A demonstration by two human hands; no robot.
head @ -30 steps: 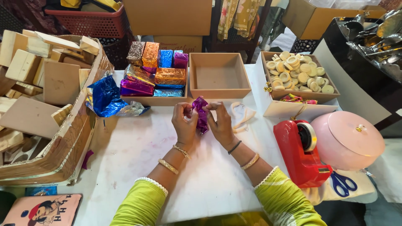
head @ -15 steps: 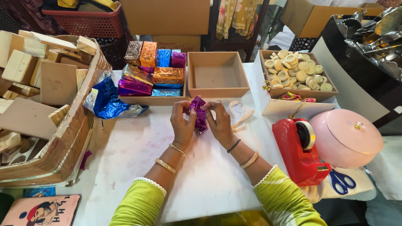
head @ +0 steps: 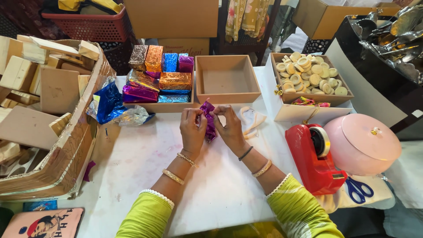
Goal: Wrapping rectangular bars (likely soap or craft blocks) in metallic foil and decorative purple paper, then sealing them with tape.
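Observation:
My left hand point(head: 192, 128) and my right hand point(head: 229, 125) together pinch a small block wrapped in shiny purple foil point(head: 209, 121), held just above the white table point(head: 145, 163). Fingers of both hands close on its upper edge. Behind them stands an empty shallow wooden box point(head: 227, 79). To its left a tray holds several foil-wrapped blocks point(head: 158, 77) in silver, orange, blue and purple.
A cardboard box of plain wooden blocks point(head: 39, 101) fills the left side. Loose blue and silver foil point(head: 112, 108) lies beside it. A box of pale round discs point(head: 308, 77), a red tape dispenser point(head: 315, 156), a pink lidded pot point(head: 363, 141) and blue scissors point(head: 358, 189) sit right.
The hands stay in the same spot; the fingers have shifted slightly on the purple foil, folding its top edge.

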